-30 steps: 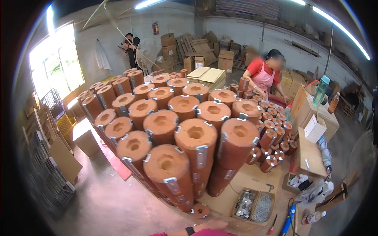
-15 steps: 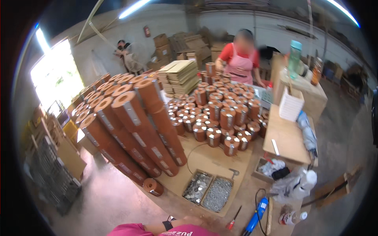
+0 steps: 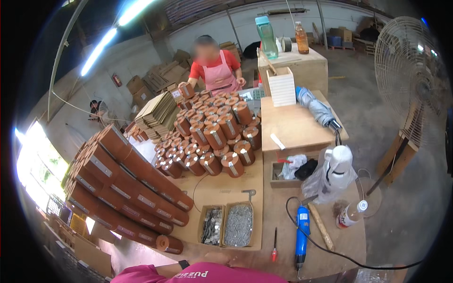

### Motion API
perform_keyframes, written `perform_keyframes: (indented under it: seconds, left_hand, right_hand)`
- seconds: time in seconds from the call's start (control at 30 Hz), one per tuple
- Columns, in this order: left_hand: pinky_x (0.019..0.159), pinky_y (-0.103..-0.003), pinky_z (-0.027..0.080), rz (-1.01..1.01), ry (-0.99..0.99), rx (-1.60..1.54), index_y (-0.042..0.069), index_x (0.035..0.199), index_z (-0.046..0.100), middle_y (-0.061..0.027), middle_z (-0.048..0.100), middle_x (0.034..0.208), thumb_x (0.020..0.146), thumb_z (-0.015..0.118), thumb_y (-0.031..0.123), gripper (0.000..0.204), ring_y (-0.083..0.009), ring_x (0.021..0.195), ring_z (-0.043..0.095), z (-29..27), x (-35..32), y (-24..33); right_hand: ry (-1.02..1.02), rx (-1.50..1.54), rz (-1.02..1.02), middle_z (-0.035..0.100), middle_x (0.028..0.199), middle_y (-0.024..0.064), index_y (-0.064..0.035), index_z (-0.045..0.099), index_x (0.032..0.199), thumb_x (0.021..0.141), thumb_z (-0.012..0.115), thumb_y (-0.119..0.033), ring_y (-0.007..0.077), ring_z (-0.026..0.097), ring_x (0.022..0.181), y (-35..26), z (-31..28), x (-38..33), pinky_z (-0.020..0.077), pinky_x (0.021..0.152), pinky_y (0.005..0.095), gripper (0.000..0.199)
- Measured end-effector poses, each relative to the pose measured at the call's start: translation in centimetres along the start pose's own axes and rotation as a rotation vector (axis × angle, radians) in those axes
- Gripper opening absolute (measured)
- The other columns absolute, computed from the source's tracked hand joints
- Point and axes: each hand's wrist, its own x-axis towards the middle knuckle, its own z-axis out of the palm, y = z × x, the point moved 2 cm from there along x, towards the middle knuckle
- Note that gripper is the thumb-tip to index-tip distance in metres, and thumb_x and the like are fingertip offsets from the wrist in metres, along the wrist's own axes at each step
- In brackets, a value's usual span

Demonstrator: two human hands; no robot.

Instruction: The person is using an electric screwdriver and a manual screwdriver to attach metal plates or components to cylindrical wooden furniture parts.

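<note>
Where the head view is consulted, the left grip [image 3: 217, 258] is placed at the near edge of the desk [image 3: 279, 207], near the cardboard tray [image 3: 223, 231]; whether it is spread or pressed together cannot be told. The right grip is not shown. Tall brown columns [image 3: 134, 189] are stacked at the left, and metal strips [image 3: 101, 166] are already seated on their visible sides. Strips are also carried by many short cylinders [image 3: 215, 136] grouped behind the tray. On the single cylinder [image 3: 170, 244] beside the columns, no strip can be made out. Flat metal pieces [image 3: 212, 227] and small fasteners [image 3: 239, 225] are left loose in the tray. The screwdriver [image 3: 275, 245] and blue electric driver [image 3: 302, 231] are laid down, unheld.
</note>
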Motion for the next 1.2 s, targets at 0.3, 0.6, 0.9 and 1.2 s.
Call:
perform_keyframes:
  seconds: [0.3,0.6,0.9,1.2]
  left_hand:
    - [0.073,-0.039,0.046,0.139,0.099,-0.157,0.006,0.098,0.055,-0.0162,0.058,0.095,0.078,0.052,0.026,0.028,-0.0303,0.087,0.057,4.0,2.0,-2.9]
    - [0.079,-0.037,0.046,-0.041,0.219,-0.319,0.008,0.101,0.057,-0.0115,0.058,0.102,0.080,0.046,0.020,0.026,-0.0278,0.096,0.055,2.2,-4.3,-1.2]
    - [0.065,-0.041,0.048,-0.091,0.423,-0.437,0.005,0.079,0.061,-0.0163,0.062,0.079,0.074,0.051,0.031,0.029,-0.0331,0.075,0.060,11.7,-1.2,-2.1]
    - [0.071,-0.038,0.045,-0.027,0.726,-0.324,0.007,0.074,0.059,-0.0127,0.058,0.085,0.069,0.063,0.031,0.025,-0.0305,0.082,0.055,13.8,-1.4,-1.8]
  right_hand:
    - [0.085,-0.158,-0.216,0.060,0.088,0.0195,-0.0029,0.059,0.094,0.076,0.051,-0.032,0.0344,0.057,0.087,-2.9,-2.5,10.4,0.0456,0.077,0.0395,0.035]
    - [0.163,-0.355,-0.479,0.061,0.088,0.0193,-0.0030,0.060,0.094,0.076,0.051,-0.031,0.0344,0.057,0.087,-6.5,-5.5,17.9,0.0456,0.077,0.0398,0.034]
    - [0.037,-0.549,-0.262,0.061,0.088,0.0190,-0.0031,0.060,0.093,0.076,0.051,-0.030,0.0345,0.057,0.086,3.5,4.0,-1.6,0.0457,0.077,0.0400,0.034]
    - [-0.383,0.480,-0.079,0.054,0.056,0.0008,-0.0030,0.055,0.070,0.080,0.056,-0.022,0.0073,0.050,0.054,-16.4,-17.5,-4.8,0.0407,0.050,0.0232,0.021]
